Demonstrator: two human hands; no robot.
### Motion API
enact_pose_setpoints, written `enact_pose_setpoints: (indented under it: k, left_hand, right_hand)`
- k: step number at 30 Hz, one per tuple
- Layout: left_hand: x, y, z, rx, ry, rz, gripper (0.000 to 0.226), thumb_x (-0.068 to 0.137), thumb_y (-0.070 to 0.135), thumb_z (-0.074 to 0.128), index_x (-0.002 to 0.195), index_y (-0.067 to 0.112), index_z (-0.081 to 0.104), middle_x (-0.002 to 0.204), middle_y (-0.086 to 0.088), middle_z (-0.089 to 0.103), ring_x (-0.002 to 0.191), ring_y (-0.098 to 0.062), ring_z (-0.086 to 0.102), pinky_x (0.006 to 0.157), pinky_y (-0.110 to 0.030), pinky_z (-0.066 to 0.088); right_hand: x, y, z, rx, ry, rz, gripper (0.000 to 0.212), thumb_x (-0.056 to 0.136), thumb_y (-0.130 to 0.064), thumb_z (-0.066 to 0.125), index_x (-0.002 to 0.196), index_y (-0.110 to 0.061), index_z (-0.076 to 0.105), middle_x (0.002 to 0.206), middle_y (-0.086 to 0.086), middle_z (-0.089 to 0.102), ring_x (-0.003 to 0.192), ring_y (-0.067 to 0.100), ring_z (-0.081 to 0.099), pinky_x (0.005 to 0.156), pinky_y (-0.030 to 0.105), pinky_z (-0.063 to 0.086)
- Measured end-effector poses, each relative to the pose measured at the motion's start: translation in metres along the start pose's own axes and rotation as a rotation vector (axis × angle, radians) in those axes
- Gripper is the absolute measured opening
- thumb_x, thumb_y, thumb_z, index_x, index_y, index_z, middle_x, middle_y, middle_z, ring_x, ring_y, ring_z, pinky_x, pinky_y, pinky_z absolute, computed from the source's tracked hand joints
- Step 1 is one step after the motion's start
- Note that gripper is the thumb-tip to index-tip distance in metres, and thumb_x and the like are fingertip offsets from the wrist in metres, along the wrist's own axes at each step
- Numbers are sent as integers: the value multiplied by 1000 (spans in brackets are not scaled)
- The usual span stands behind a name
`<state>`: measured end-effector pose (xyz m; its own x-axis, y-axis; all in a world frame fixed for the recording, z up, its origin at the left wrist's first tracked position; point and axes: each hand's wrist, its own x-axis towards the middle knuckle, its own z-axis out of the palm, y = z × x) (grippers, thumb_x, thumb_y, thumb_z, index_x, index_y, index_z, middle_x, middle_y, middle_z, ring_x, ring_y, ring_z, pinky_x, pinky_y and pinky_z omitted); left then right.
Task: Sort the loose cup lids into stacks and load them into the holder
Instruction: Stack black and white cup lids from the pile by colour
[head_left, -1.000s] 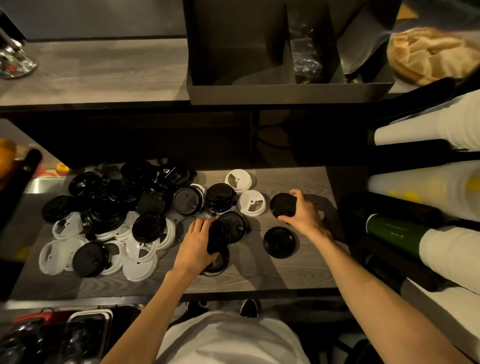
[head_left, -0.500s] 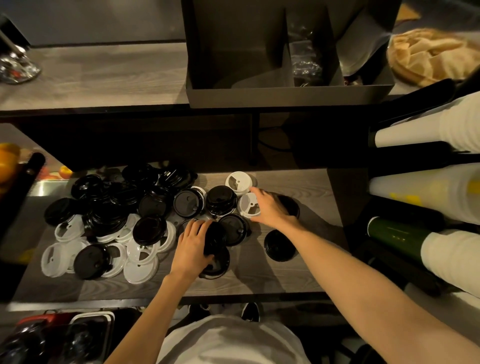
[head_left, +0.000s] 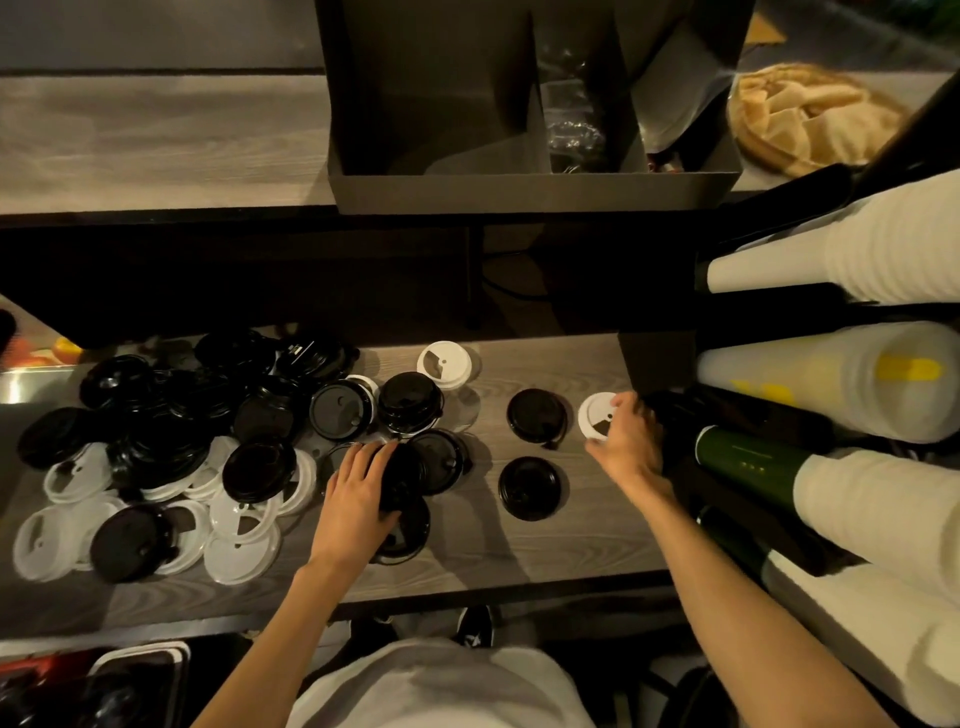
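Observation:
A heap of loose black and white cup lids (head_left: 171, 447) covers the left half of the lower wooden shelf (head_left: 545, 551). My left hand (head_left: 356, 499) grips a small stack of black lids (head_left: 402, 486) at the heap's right edge. My right hand (head_left: 626, 441) holds a white lid (head_left: 596, 413) at the shelf's right end. Two black lids lie apart between my hands, one (head_left: 536, 414) farther and one (head_left: 530, 487) nearer. Another white lid (head_left: 444, 362) sits at the back. The dark box-shaped holder (head_left: 535, 189) with upright dividers stands on the upper shelf.
Sleeves of stacked white cups (head_left: 852, 249) and a translucent cup sleeve (head_left: 831, 376) jut in from the right, with a green tube (head_left: 743, 460) below them. A basket of brown napkins (head_left: 815, 114) sits at the top right. Dark trays (head_left: 104, 686) lie below the shelf's front edge.
My right hand picked a white lid from beside the heap and carried it right, past the two black lids. My left hand stayed on its black stack.

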<state>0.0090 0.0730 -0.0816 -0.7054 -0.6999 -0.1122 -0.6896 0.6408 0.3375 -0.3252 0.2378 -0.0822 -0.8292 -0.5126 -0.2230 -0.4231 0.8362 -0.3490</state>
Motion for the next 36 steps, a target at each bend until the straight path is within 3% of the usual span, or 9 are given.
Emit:
enact_pose_setpoints:
  k: [5, 8, 10, 15, 20, 23, 26, 32, 36]
  left_hand:
    - [0, 4, 4, -16, 7, 22, 95, 78, 16, 83, 157, 20, 30, 157, -6, 37, 150, -31, 29, 118, -54, 36]
    - [-1, 1, 3, -24, 8, 15, 96, 78, 19, 82, 158, 22, 28, 157, -4, 37, 150, -30, 30, 118, -52, 37]
    - [-1, 0, 1, -36, 13, 14, 94, 77, 19, 83, 156, 20, 32, 155, -6, 40, 147, -30, 35, 116, -51, 38]
    - [-4, -7, -6, -27, 48, -50, 91, 74, 19, 86, 151, 15, 38, 145, -8, 47, 139, -32, 42, 113, -49, 42]
    - [-17, -22, -6, -17, 36, -133, 96, 70, 27, 89, 150, 18, 38, 141, -9, 47, 136, -34, 42, 114, -50, 40]
    - [-26, -32, -5, -50, 62, -193, 93, 71, 31, 89, 150, 19, 39, 140, -8, 47, 134, -32, 44, 110, -50, 42]
    - [-30, -37, -6, -62, 84, -212, 93, 71, 30, 90, 149, 18, 40, 140, -8, 47, 133, -32, 45, 109, -49, 42]
    - [-34, -46, -7, -85, 88, -211, 97, 72, 26, 89, 152, 17, 36, 141, -8, 45, 135, -32, 44, 112, -47, 41]
    - [-33, -47, -8, -100, 76, -183, 98, 73, 25, 89, 153, 19, 34, 142, -8, 43, 137, -31, 40, 113, -47, 41]
  right_hand:
    - [-4, 9, 10, -22, -16, -69, 59, 83, -20, 83, 131, -9, 49, 148, 15, 46, 132, 36, 52, 106, 46, 47]
    - [-11, -1, 15, -32, 50, -295, 45, 90, -19, 76, 131, -17, 57, 152, 4, 47, 135, 29, 50, 108, 43, 48]
    - [-15, -11, 20, -43, -31, -450, 46, 96, -17, 67, 140, -23, 56, 150, -1, 51, 137, 25, 49, 111, 41, 46]
    - [-14, -38, 31, -58, -95, -498, 49, 102, -17, 60, 149, -25, 51, 154, 1, 48, 140, 26, 47, 115, 44, 42]
    - [-32, -92, 33, 142, -118, -561, 34, 100, -18, 63, 133, -22, 57, 135, 2, 57, 120, 24, 60, 99, 41, 54]
    - [-47, -125, 43, 101, -458, -602, 70, 84, -24, 85, 143, -24, 47, 144, 1, 52, 130, 24, 54, 105, 44, 51]
    - [-53, -139, 59, -25, -488, -619, 107, 68, -32, 96, 154, -20, 34, 153, 5, 46, 140, 29, 43, 112, 44, 42]
    - [-58, -138, 83, 45, -388, -637, 102, 66, -45, 94, 150, -25, 37, 146, 3, 50, 134, 30, 41, 103, 41, 38]
    - [-58, -140, 86, 256, -432, -553, 95, 66, -38, 95, 144, -25, 42, 143, 1, 45, 130, 19, 43, 104, 32, 37]
